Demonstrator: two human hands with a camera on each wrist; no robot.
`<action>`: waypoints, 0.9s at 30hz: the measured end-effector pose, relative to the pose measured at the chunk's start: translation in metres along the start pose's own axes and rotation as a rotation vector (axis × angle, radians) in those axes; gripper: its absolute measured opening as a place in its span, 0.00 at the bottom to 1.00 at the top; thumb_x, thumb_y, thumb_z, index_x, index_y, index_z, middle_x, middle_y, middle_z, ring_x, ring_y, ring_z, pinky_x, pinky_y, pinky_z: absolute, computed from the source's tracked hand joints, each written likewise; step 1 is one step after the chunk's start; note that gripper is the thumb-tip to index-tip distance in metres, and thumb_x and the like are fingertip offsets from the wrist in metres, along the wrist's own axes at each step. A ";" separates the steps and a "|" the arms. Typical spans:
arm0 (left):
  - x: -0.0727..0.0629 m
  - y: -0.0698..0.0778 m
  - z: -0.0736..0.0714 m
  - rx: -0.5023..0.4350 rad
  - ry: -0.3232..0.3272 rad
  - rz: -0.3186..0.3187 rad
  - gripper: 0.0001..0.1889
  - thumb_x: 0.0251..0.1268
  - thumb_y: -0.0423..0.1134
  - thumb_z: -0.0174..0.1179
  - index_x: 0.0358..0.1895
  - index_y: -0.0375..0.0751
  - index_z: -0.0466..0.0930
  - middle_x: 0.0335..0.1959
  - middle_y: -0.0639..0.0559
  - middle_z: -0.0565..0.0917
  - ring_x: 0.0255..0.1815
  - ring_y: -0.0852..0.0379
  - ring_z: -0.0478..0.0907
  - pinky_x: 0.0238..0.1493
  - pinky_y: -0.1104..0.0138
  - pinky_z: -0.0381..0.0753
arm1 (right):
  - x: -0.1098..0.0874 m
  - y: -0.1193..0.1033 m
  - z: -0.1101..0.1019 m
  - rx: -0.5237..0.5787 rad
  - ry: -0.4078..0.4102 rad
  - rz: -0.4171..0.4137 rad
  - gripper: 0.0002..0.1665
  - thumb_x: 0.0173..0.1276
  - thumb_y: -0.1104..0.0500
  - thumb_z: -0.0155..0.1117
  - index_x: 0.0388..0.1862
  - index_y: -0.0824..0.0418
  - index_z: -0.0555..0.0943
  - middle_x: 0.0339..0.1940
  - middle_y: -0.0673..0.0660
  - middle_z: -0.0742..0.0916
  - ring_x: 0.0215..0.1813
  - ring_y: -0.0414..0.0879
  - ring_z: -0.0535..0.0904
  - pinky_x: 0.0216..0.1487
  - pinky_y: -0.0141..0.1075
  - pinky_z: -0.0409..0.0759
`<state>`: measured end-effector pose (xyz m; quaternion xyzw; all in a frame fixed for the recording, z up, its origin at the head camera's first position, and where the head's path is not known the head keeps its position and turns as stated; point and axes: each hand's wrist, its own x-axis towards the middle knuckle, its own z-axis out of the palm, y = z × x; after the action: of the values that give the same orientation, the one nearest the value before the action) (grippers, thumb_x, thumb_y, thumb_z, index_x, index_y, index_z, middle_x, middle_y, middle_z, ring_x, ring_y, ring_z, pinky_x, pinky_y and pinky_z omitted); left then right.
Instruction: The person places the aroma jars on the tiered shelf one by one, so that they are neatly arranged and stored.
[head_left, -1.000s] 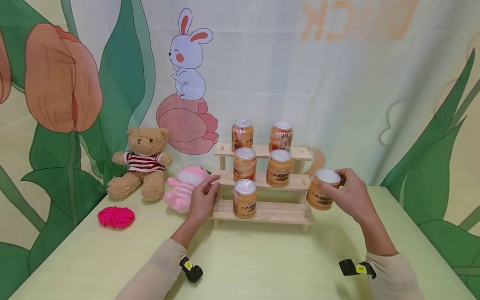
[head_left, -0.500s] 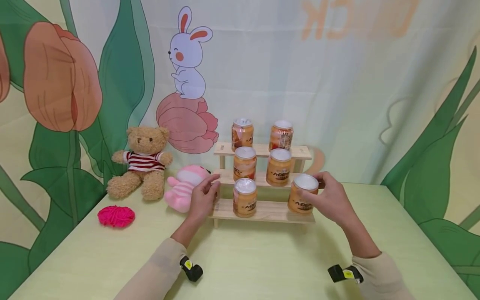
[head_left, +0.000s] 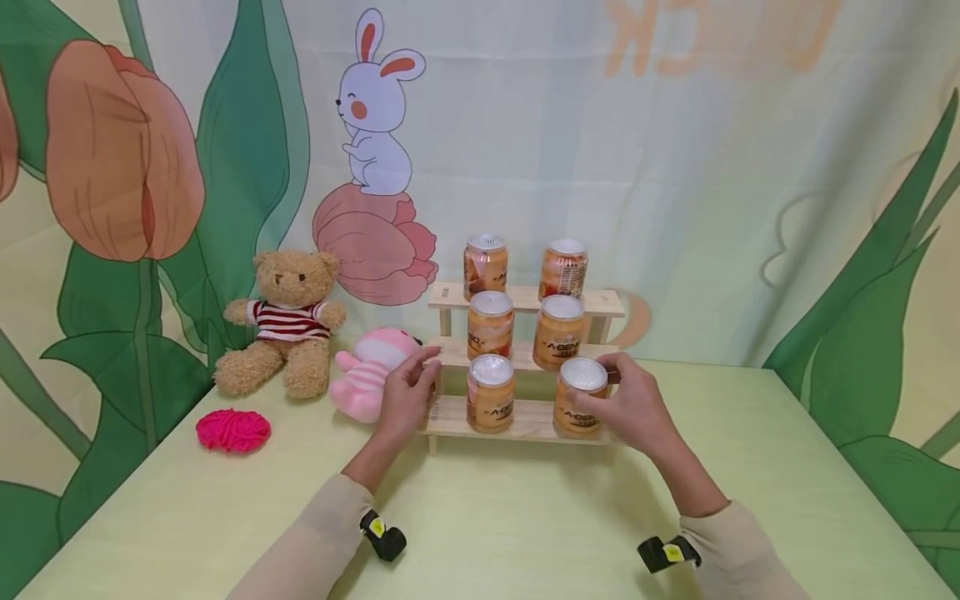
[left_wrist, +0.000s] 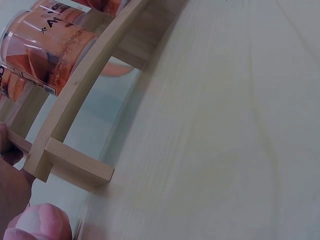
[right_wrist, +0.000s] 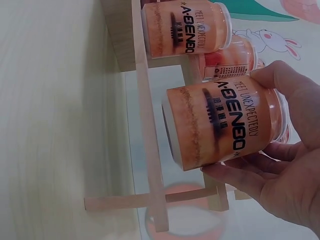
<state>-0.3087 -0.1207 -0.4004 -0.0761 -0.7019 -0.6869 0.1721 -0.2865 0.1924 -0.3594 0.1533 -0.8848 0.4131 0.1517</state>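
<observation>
My right hand (head_left: 637, 408) grips an orange can (head_left: 579, 410) with a pale, shiny lid, thumb in front and fingers behind. It is close over the right part of the wooden stand's lowest step (head_left: 532, 425). In the right wrist view, a narrow gap shows between the can's base (right_wrist: 172, 132) and the plank (right_wrist: 150, 145). Another can (head_left: 491, 396) stands on the left of that step. My left hand (head_left: 405, 400) holds the stand's left end, its fingers bent at the ends of the steps; most of it is outside the left wrist view.
Two cans stand on the middle step (head_left: 525, 354) and two on the top step (head_left: 525, 297). Beside my left hand sits a pink plush toy (head_left: 367, 375). Farther left are a teddy bear (head_left: 288, 325) and a bright pink yarn bundle (head_left: 233, 430). A printed curtain (head_left: 675, 208) hangs behind.
My right hand has carried the can leftward, from beside the stand's right end to over the right part of the lowest step. My left hand has stayed in place.
</observation>
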 end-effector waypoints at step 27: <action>0.014 -0.031 0.000 0.004 0.019 0.006 0.17 0.76 0.35 0.56 0.62 0.33 0.79 0.32 0.23 0.72 0.22 0.59 0.66 0.22 0.74 0.65 | 0.004 0.015 0.004 0.051 -0.013 0.068 0.38 0.61 0.46 0.76 0.60 0.67 0.73 0.52 0.62 0.82 0.52 0.55 0.78 0.47 0.44 0.78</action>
<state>-0.3326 -0.1240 -0.4244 -0.0713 -0.7015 -0.6856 0.1809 -0.2970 0.1979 -0.3704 0.1296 -0.8796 0.4394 0.1280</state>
